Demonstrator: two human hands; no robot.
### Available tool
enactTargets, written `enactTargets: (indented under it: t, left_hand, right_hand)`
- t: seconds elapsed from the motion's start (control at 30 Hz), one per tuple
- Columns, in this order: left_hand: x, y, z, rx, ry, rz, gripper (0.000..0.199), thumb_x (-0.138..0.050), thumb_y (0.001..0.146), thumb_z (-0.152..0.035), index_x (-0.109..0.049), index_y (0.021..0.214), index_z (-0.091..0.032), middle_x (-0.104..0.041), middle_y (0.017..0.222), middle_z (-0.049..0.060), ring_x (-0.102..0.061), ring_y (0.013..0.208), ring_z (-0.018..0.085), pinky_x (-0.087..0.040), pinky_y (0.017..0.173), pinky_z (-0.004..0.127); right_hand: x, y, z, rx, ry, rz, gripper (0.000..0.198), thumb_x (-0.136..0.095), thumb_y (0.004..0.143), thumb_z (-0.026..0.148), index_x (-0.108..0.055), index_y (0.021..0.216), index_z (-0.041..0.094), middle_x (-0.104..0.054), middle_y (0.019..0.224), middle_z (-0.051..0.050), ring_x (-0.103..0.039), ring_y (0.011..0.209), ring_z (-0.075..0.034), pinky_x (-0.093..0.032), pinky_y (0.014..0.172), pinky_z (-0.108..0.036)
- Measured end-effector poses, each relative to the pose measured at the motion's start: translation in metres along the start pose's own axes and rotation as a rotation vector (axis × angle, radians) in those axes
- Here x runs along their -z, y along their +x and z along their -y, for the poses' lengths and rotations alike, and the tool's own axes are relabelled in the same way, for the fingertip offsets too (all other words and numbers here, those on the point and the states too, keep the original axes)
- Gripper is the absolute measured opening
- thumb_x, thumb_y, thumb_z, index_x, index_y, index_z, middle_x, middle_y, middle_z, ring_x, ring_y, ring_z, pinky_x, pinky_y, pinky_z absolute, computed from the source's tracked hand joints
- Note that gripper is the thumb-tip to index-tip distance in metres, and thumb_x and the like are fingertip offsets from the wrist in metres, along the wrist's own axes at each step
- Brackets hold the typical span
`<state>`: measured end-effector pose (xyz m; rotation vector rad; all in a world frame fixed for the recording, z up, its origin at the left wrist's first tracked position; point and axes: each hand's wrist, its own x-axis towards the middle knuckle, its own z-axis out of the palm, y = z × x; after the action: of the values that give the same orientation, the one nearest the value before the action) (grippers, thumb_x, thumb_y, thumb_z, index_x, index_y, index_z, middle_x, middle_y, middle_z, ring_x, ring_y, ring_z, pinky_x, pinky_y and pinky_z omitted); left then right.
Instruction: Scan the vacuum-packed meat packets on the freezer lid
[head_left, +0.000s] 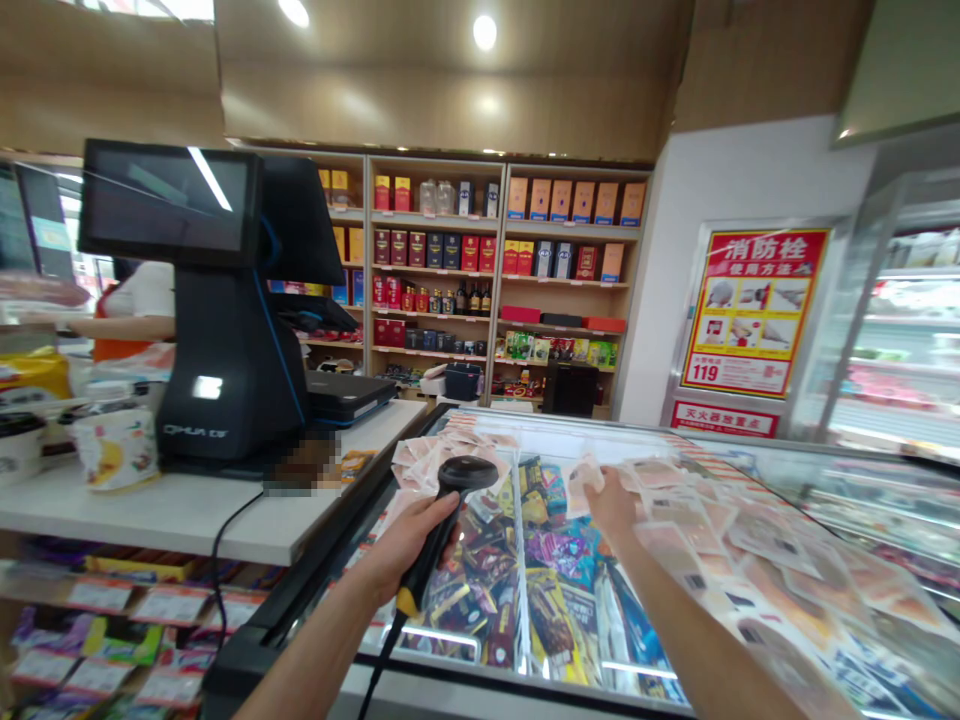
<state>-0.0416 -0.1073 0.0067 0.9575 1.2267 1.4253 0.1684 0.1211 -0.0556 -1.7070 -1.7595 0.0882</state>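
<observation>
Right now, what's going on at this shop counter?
A person stands at a glass-topped freezer chest full of wrapped ice creams. Their left hand grips a black barcode scanner, its head raised over the glass. Their right hand reaches to the pale packets spread across the lid, fingers on one of them. A checkout terminal sits on the white counter to the left, and another person stands behind it.

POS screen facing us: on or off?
Off, it seems: the screen is dark, showing only ceiling-light reflections. The left hand holds the scanner nearby.
</observation>
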Motion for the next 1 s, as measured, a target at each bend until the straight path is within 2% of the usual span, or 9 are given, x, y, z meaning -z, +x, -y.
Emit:
enactTargets:
  t: [0.13, 0.3, 0.4, 0.5, 0.67, 0.77, 0.9, 1.0]
  left_hand:
    - [0.008, -0.002, 0.001, 0.006, -0.013, -0.013, 0.031, -0.052, 0.068, -0.044, -0.049, 0.073, -0.014, -0.052, 0.054, -0.002, -0.045, 0.041, 0.006, -0.033, 0.038, 0.018]
    - [0.024, -0.006, 0.001, 0.011, 0.0, -0.088, 0.031, -0.051, 0.068, -0.044, -0.048, 0.073, -0.014, -0.05, 0.053, -0.003, -0.044, 0.04, 0.006, -0.032, 0.038, 0.017]
    - [0.04, -0.005, 0.005, 0.01, -0.003, -0.09, 0.031, -0.051, 0.068, -0.045, -0.048, 0.071, -0.014, -0.051, 0.054, -0.003, -0.044, 0.041, 0.006, -0.032, 0.038, 0.016]
    - [0.051, -0.004, 0.008, 0.004, 0.0, -0.114, 0.031, -0.051, 0.069, -0.045, -0.049, 0.072, -0.014, -0.051, 0.054, -0.002, -0.045, 0.042, 0.006, -0.032, 0.039, 0.016]
    - [0.054, -0.006, 0.007, 0.027, -0.011, -0.167, 0.031, -0.051, 0.069, -0.043, -0.049, 0.078, -0.014, -0.051, 0.053, -0.002, -0.044, 0.04, 0.006, -0.032, 0.038, 0.017]
    - [0.056, -0.006, 0.008, 0.019, -0.005, -0.197, 0.03, -0.05, 0.069, -0.043, -0.049, 0.076, -0.014, -0.051, 0.051, -0.002, -0.044, 0.039, 0.006, -0.031, 0.038, 0.016]
    - [0.061, -0.004, 0.01, 0.031, -0.011, -0.198, 0.03, -0.051, 0.068, -0.044, -0.049, 0.072, -0.014, -0.051, 0.051, -0.002, -0.044, 0.038, 0.006, -0.032, 0.038, 0.017]
    - [0.059, -0.002, 0.009, 0.033, -0.016, -0.21, 0.03, -0.053, 0.067, -0.043, -0.05, 0.071, -0.014, -0.051, 0.05, -0.002, -0.043, 0.038, 0.006, -0.031, 0.037, 0.017]
  right_hand:
    - [0.002, -0.003, 0.0, 0.092, -0.221, -0.042, 0.042, -0.044, 0.072, 0.033, -0.042, 0.112, 0.018, -0.06, 0.085, -0.01, -0.052, 0.088, -0.024, -0.03, 0.075, -0.036]
    - [-0.001, 0.001, -0.009, 0.111, -0.349, 0.03, 0.029, -0.049, 0.069, 0.034, -0.056, 0.094, 0.021, -0.059, 0.087, -0.01, -0.045, 0.095, -0.027, -0.028, 0.075, -0.041]
    - [-0.006, 0.001, -0.004, 0.127, -0.355, -0.013, 0.028, -0.049, 0.069, 0.03, -0.056, 0.094, 0.02, -0.054, 0.098, -0.011, -0.042, 0.098, -0.027, -0.027, 0.077, -0.044]
    - [-0.017, -0.006, 0.02, 0.202, -0.251, -0.031, 0.029, -0.044, 0.073, 0.029, -0.053, 0.099, 0.021, -0.052, 0.103, -0.01, -0.041, 0.1, -0.026, -0.027, 0.08, -0.044]
    - [-0.048, -0.021, 0.076, 0.373, -0.062, 0.196, 0.037, -0.037, 0.075, 0.035, -0.05, 0.107, 0.02, -0.054, 0.106, -0.008, -0.044, 0.101, -0.023, -0.032, 0.082, -0.038]
    - [-0.065, -0.029, 0.099, 0.479, -0.001, 0.313, 0.043, -0.032, 0.077, 0.038, -0.044, 0.114, 0.019, -0.049, 0.116, -0.008, -0.041, 0.107, -0.022, -0.03, 0.086, -0.038]
    - [-0.078, -0.036, 0.113, 0.569, -0.004, 0.405, 0.051, -0.033, 0.076, 0.041, -0.034, 0.121, 0.018, -0.035, 0.128, -0.009, -0.031, 0.116, -0.022, -0.027, 0.09, -0.041]
    - [-0.079, -0.04, 0.113, 0.614, -0.051, 0.428, 0.049, -0.035, 0.076, 0.033, -0.034, 0.122, 0.018, -0.035, 0.129, -0.008, -0.031, 0.116, -0.022, -0.026, 0.09, -0.043]
